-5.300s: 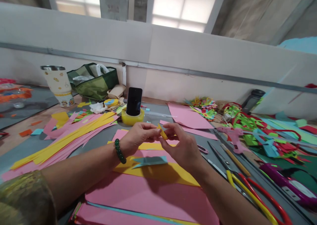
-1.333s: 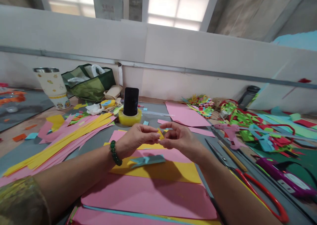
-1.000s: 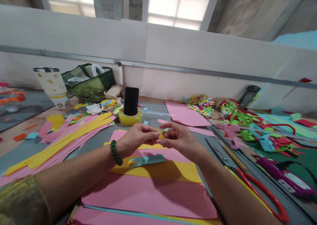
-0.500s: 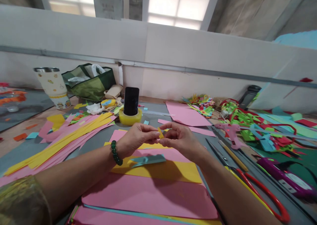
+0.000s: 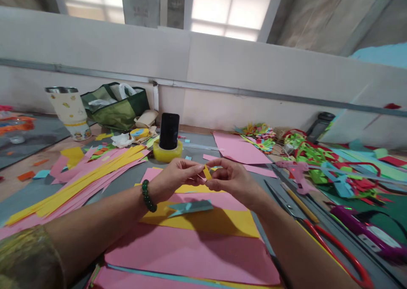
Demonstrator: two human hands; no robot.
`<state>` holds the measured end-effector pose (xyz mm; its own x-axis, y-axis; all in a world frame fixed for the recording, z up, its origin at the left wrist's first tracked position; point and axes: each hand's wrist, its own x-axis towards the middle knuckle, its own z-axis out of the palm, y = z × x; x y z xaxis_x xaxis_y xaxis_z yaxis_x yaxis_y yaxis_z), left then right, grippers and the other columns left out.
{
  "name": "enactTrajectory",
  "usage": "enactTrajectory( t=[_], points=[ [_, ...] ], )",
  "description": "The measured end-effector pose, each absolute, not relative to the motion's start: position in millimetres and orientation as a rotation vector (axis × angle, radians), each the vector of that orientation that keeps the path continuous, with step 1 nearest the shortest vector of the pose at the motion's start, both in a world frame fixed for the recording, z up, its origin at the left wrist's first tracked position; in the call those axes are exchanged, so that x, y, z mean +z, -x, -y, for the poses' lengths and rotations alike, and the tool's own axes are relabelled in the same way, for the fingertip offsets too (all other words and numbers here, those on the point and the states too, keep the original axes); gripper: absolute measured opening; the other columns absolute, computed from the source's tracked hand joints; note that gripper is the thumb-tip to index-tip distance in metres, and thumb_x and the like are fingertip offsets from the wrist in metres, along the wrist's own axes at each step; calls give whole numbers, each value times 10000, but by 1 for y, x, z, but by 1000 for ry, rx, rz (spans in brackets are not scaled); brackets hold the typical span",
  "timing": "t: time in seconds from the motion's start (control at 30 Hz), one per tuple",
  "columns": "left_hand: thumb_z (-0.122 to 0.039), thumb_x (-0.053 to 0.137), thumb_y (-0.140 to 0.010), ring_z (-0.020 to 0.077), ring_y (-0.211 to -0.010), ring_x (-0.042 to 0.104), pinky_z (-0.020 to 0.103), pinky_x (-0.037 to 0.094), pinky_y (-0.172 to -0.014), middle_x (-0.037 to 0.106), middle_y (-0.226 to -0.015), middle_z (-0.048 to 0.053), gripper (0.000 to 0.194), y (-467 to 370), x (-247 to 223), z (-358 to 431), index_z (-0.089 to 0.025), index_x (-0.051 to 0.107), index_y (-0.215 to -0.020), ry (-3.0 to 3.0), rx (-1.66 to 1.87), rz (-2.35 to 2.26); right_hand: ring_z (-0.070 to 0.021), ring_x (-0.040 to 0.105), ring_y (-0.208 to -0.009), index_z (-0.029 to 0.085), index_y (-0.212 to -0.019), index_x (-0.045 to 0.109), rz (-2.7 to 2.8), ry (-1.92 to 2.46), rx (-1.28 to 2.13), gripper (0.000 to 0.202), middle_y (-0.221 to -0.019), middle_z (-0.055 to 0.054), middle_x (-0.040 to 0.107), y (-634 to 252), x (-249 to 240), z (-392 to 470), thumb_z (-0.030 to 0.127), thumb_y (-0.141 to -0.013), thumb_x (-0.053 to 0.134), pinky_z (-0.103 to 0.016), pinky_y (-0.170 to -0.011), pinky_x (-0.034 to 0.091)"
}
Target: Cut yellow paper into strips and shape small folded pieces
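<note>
A small yellow paper strip (image 5: 207,173) is pinched between the fingertips of both hands, above a stack of coloured paper. My left hand (image 5: 182,173), with a green bead bracelet (image 5: 148,196) at the wrist, closes on its left side. On the other side, my right hand (image 5: 233,178) grips it with thumb and forefinger. Some of the fingers hide parts of the strip. Below the hands lie a folded light-blue paper piece (image 5: 190,207), a wide yellow strip (image 5: 229,222) and pink sheets (image 5: 190,253).
To the right lie large red-handled scissors (image 5: 340,246), a pink glue gun (image 5: 297,174) and a purple device (image 5: 365,234). A phone (image 5: 169,131) stands in a yellow tape roll (image 5: 168,151). Pink and yellow strips (image 5: 95,181) spread leftward, near a tumbler (image 5: 70,113) and green bag (image 5: 117,109).
The yellow strip has tilted slightly between the fingertips, and more of its length shows. Both hands stay in nearly the same place.
</note>
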<state>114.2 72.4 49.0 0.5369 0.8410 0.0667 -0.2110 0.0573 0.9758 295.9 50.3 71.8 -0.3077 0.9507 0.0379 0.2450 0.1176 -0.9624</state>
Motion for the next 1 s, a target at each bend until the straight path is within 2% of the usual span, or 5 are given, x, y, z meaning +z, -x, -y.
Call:
enactTrajectory(
  t=[0.23, 0.43, 0.53, 0.7, 1.0],
  points=[
    [-450, 717, -698, 114, -643, 610, 241, 471, -675, 666, -691, 49, 335, -111, 50, -74, -118, 674, -685, -1284, 814, -668, -94, 528, -545, 163, -1003, 547, 1688, 1183, 1219, 465, -575, 68, 582, -298, 70, -51, 232, -598, 764, -242, -546, 383],
    [-383, 688, -720, 131, -676, 632, 242, 465, -672, 670, -703, 64, 279, -112, 52, -74, -105, 673, -715, -1213, 833, -680, -115, 567, -628, 187, -1059, 549, 1729, 1119, 1177, 423, -675, 22, 652, -298, 68, -51, 235, -674, 719, -264, -607, 427],
    [-369, 694, -702, 127, -659, 630, 235, 458, -654, 664, -696, 56, 266, -113, 53, -75, -106, 655, -687, -1191, 884, -712, -122, 578, -656, 203, -981, 563, 1734, 1074, 1156, 329, -708, 13, 657, -298, 66, -51, 238, -691, 714, -267, -618, 444],
    [-334, 685, -702, 102, -623, 602, 230, 457, -648, 636, -672, 28, 233, -115, 55, -76, -113, 630, -654, -1152, 972, -723, -109, 544, -642, 180, -685, 626, 1819, 1054, 993, 95, -692, 8, 606, -298, 66, -50, 223, -688, 710, -249, -598, 443],
    [-331, 747, -674, 107, -693, 592, 246, 446, -703, 643, -748, 29, 248, -111, 57, -74, -136, 706, -821, -1233, 895, -605, -158, 580, -820, 205, -726, 679, 1907, 834, 889, 89, -875, -40, 610, -301, 70, -49, 119, -713, 659, -276, -671, 479]
  ],
)
